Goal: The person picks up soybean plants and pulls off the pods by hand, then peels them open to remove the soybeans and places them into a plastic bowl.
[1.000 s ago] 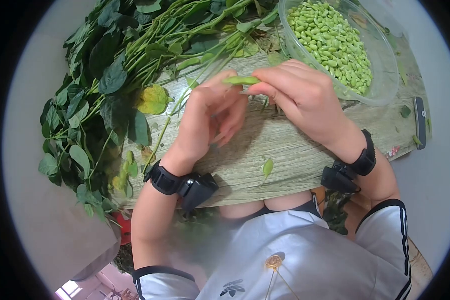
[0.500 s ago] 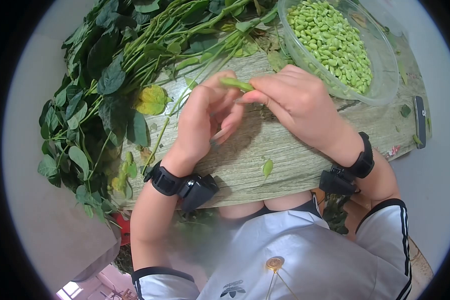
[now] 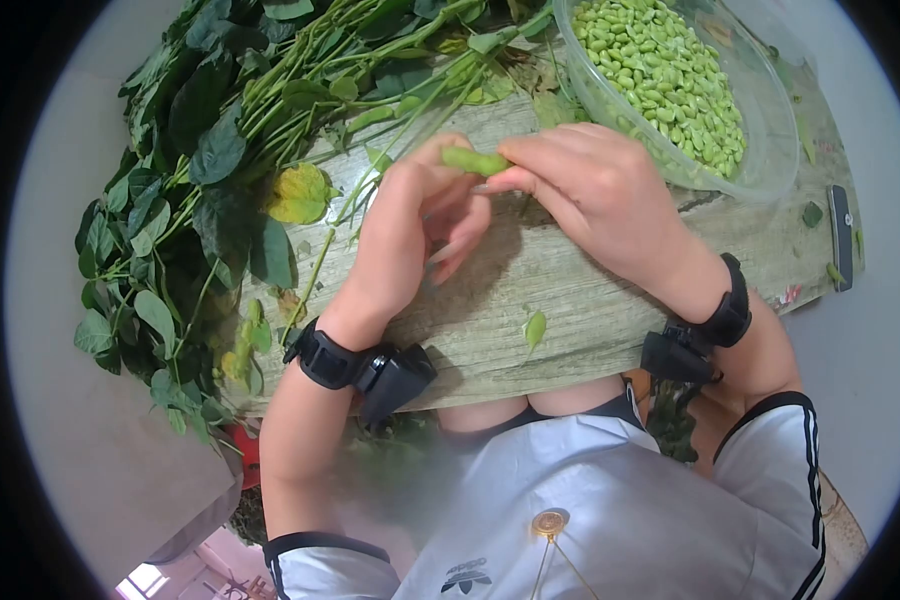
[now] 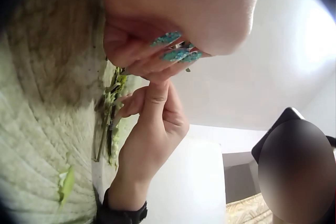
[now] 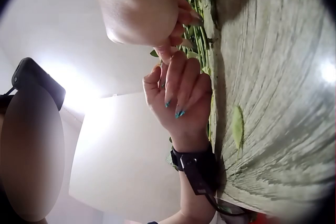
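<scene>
A green pod (image 3: pixel 473 161) spans the gap between the two hands in the head view. The left hand (image 3: pixel 405 225) pinches its left end between thumb and forefinger, the other fingers curled below. At its right end, the right hand (image 3: pixel 610 195) grips it with thumb and fingertips. In the left wrist view the left hand (image 4: pixel 173 19) shows glittery teal nails, and the right hand (image 4: pixel 149 134) meets it. The right wrist view shows the right hand (image 5: pixel 139 3) above the left hand (image 5: pixel 181 98); the pod is hidden there.
A clear plastic bowl (image 3: pixel 785 150) of shelled green beans (image 3: pixel 670 85) stands at the upper right. Leafy stalks (image 3: pixel 220 145) cover the left and upper left of the wooden table (image 3: pixel 590 335). A small pod (image 3: pixel 535 329) lies near the front edge, a dark flat object (image 3: pixel 841 240) at the right.
The pod has turned slightly between the fingers and shows a broader side. Both hands remain at nearly the same place, with small shifts of the right hand.
</scene>
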The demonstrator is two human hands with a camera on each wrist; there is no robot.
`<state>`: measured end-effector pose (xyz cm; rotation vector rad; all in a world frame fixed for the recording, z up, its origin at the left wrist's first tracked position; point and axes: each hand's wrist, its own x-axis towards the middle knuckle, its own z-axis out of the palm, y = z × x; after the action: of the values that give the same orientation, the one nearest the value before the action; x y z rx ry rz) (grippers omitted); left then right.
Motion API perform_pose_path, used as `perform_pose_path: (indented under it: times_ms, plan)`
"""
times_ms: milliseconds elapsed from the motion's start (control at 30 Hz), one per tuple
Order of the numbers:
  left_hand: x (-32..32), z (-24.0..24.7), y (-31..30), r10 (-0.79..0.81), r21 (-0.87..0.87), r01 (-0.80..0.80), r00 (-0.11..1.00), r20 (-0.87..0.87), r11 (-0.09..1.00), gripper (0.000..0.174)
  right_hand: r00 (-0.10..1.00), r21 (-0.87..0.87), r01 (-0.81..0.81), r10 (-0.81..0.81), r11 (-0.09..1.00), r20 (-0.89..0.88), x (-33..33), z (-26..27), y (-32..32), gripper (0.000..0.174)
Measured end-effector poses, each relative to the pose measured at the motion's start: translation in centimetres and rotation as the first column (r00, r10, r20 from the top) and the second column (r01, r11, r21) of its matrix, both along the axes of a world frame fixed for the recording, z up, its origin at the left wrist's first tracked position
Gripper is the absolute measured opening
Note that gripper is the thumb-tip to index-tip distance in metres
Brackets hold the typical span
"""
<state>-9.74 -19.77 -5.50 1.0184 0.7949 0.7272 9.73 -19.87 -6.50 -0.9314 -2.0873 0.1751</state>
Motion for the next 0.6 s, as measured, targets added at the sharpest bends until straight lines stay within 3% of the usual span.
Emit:
perform_pose_path:
  times_ms: [67, 200, 300, 400, 467, 500, 567, 600]
  plan:
    - [0.0, -0.3, 0.1, -0.005, 0.009, 0.005, 1.0, -0.028, 1.0, 0.026, 0.994, -0.074, -0.003, 0.011, 0.997, 0.109, 0.3, 0.1, -0.1, 0.019]
    - [0.1, -0.2, 0.1, -0.004, -0.013, 0.004, 1.0, -0.021, 1.0, 0.027, 0.995, -0.062, -0.008, 0.014, 0.998, 0.097, 0.2, -0.3, 0.1, 0.018]
    - [0.2, -0.2, -0.1, 0.002, -0.034, -0.003, 1.0, -0.022, 0.999, 0.027, 0.998, -0.051, -0.036, 0.033, 0.998, -0.057, -0.1, -0.8, 0.1, 0.008]
    - [0.3, 0.0, -0.5, 0.022, -0.04, -0.022, 1.0, 0.007, 0.999, 0.027, 0.996, -0.181, -0.086, 0.079, 0.98, -0.044, -0.4, -0.5, -0.4, 0.016]
    - [0.3, 0.3, -0.5, 0.034, -0.027, -0.033, 0.999, 0.03, 0.999, 0.029, 0.966, -0.258, -0.125, 0.058, 0.958, -0.251, -1.0, -0.3, -0.6, 0.018]
    - [0.3, 0.2, -0.5, 0.033, -0.028, -0.032, 0.999, 0.029, 0.999, 0.029, 0.966, -0.259, -0.124, 0.057, 0.958, -0.252, -1.0, 0.0, -0.8, 0.018]
    - [0.4, 0.1, -0.5, 0.075, 0.097, -0.065, 0.992, -0.102, 0.993, 0.032, 0.914, -0.674, -0.255, -0.054, 0.693, -0.402, -0.9, 0.5, -1.0, 0.025]
    - [0.3, -0.1, -0.4, 0.073, 0.095, -0.064, 0.992, -0.101, 0.993, 0.032, 0.915, -0.675, -0.253, -0.056, 0.693, -0.4, -0.9, 0.5, -1.0, 0.025]
